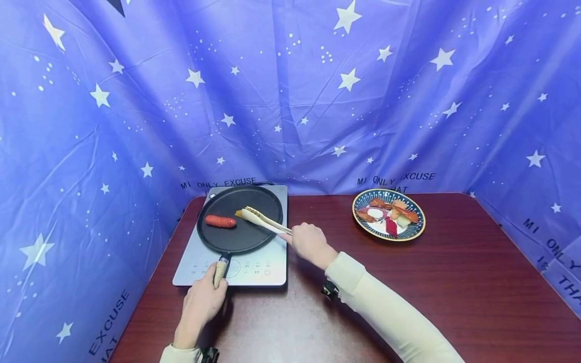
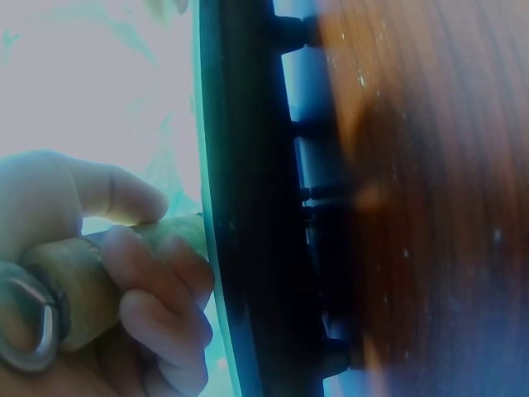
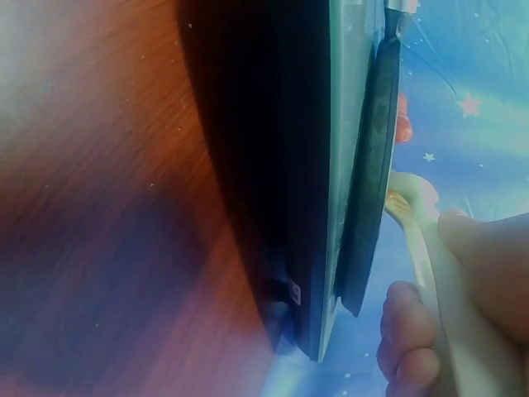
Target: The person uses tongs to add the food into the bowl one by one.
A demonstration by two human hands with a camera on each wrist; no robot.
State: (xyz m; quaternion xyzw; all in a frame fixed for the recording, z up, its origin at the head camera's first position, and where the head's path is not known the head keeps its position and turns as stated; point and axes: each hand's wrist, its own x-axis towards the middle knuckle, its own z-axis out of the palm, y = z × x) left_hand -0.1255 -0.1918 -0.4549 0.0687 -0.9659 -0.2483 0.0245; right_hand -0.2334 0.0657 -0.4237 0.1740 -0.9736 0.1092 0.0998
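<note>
A flat black pan (image 1: 238, 198) sits on the induction cooktop (image 1: 185, 269) at the left of the table. My left hand (image 1: 201, 300) grips its wooden handle (image 1: 220, 275); in the left wrist view the fingers wrap round that handle (image 2: 74, 289), near a metal ring (image 2: 51, 322). A reddish sausage (image 1: 220, 222) lies in the pan's left half. With my right hand (image 1: 312, 244) I hold cream-coloured tongs (image 1: 265, 222), reaching over the pan from the right. At the tongs' tips shows a small yellow-orange piece (image 1: 238, 214), just right of the sausage; whether it is pinched is unclear.
A blue-patterned plate (image 1: 360, 228) with several pieces of food stands at the back right of the dark red wooden table (image 1: 458, 282). Blue star-printed curtains (image 1: 313, 101) hang behind the table and along both sides.
</note>
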